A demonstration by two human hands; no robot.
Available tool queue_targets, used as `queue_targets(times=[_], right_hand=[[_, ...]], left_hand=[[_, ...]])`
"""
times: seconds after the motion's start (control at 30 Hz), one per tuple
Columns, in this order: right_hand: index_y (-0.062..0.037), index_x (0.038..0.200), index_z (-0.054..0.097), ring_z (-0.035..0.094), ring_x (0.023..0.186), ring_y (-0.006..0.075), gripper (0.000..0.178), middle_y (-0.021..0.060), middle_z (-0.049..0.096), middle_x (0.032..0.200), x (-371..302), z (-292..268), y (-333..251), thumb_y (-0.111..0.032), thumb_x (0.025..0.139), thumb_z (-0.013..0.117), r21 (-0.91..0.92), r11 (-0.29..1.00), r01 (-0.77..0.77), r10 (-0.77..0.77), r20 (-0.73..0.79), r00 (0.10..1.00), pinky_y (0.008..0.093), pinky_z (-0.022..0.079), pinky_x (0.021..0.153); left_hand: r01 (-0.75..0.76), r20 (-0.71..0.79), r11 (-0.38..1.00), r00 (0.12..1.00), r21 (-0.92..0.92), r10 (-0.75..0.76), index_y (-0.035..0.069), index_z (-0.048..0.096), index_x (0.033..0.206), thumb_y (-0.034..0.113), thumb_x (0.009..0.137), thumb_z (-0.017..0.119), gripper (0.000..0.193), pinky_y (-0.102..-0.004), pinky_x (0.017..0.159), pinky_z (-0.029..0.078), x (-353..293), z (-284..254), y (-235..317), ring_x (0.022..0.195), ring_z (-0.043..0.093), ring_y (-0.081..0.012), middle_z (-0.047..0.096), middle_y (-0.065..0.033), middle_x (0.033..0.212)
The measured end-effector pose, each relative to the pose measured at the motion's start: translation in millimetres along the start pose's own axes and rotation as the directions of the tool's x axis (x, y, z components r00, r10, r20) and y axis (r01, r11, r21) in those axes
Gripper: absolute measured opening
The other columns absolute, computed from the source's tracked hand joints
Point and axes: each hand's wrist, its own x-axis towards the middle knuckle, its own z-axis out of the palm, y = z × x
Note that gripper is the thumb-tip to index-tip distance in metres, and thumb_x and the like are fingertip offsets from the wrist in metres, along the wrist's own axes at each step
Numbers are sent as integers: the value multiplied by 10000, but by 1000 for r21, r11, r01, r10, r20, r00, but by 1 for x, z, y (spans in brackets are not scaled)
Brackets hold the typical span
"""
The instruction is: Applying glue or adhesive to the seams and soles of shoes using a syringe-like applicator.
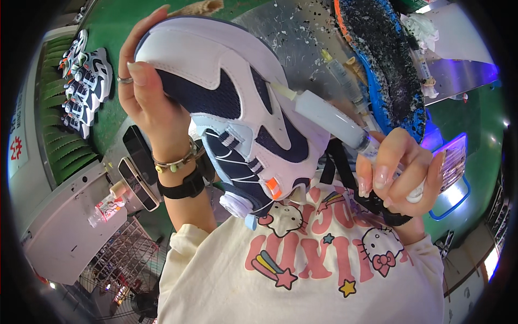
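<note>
Left hand point(154, 102): gripping the far end of a white-and-navy sneaker point(245, 108) with pale blue trim, fingers curled round the edge. My guess is that hold keeps the side panel facing up and uncovered.
Right hand point(399, 173): closed round the back end of a clear plastic syringe point(334, 123) with cloudy pale stuff inside. Held that far back, probably so the fingers stay clear of the front and close to the plunger.
Pale yellow tip point(284, 91): pointed at the sneaker's side, near a navy section. Can't tell if it's actually touching.
Sneaker spot: up in the air, tilted, between the cream printed T-shirt point(302, 278) and the grey metal tabletop point(288, 32). Having it that close likely makes the seams easier to see.
Sneaker looks: smooth white overlays, navy mesh in the gaps, thin pale laces, a round white dial point(237, 204) and a little orange tab point(273, 188). Pretty clean from this angle, opening not really visible.
Tabletop mess: second clear syringe point(345, 81) lying beside a blue foot-shaped pad point(388, 65) with a crumbly black top, dark specks scattered around.
Off left: more white-and-dark sneakers point(98, 81) bunched by a green slatted rack point(59, 135).
</note>
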Motion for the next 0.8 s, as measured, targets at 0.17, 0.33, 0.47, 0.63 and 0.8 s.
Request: queue_targets(times=[0.17, 0.33, 0.47, 0.63, 0.8], right_hand=[[-86, 515, 470, 429, 443, 85, 535, 28, 519, 771, -5, -12, 5, -228, 971, 228, -16, 999, -38, 39, 44, 998, 160, 420, 699], [-85, 519, 447, 459, 475, 158, 582, 97, 511, 779, -15, -10, 14, -288, 976, 149, 13, 999, -41, 41, -46, 998, 260, 458, 602], [-85, 515, 425, 473, 491, 222, 615, 148, 500, 786, -25, -15, 13, -322, 969, 85, -15, 999, -33, 32, -41, 999, 319, 456, 523], [-58, 512, 506, 544, 598, 245, 645, 182, 552, 775, -34, -18, 1, -322, 965, 131, -83, 986, -142, 137, -60, 989, 334, 438, 590], [-79, 496, 457, 482, 505, 203, 622, 139, 514, 781, -35, -21, -4, -300, 967, 116, -141, 985, -96, 96, -6, 995, 310, 437, 559]], left_hand=[[60, 38, 996, 998, -61, -58, -73, 449, 1222, 660, 861, 301, 831, -290, 855, 447, 7, -8, -18, 996, 568, -196, 575, -148, 1084], [69, 23, 998, 997, 10, -69, -72, 441, 1235, 679, 852, 291, 857, -276, 887, 417, 7, -6, -20, 1013, 556, -186, 568, -146, 1099], [28, 57, 998, 998, 56, -31, -67, 435, 1245, 658, 871, 269, 833, -269, 904, 398, 3, 8, -10, 1028, 544, -174, 561, -138, 1117], [64, 48, 996, 997, -54, -62, -69, 437, 1245, 566, 920, 276, 732, -276, 910, 397, 11, -10, -31, 1035, 540, -170, 557, -140, 1131], [110, 63, 984, 993, -138, -102, -72, 448, 1228, 523, 927, 299, 684, -280, 895, 415, 3, 9, -25, 1019, 553, -175, 565, -150, 1121]])
